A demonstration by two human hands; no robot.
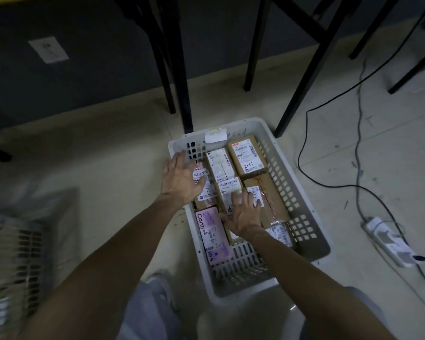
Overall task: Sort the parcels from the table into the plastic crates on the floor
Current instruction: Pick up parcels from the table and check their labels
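Knees in grey trousers (155, 303) are bent at the near end of the white crate (314, 217), and both bare forearms reach out over it. The parcels lie packed flat inside the crate, their long sides running along its length, away from the person. The right hand (243, 214) lies flat on the middle parcel (227, 188), fingers spread and gripping nothing, so it is the nearer hand for any nudge there. I'd guess a push would go lengthwise. The left hand (182, 177), fingers straight, is over the labelled parcel (204, 196) near the crate's far left corner; I cannot tell if it touches. A pink parcel (212, 233) lies near left, the parcel marked 241 (247, 155) far right. Left of the crate a second crate (17, 253) blurs; right of it lies a power strip (390, 241).
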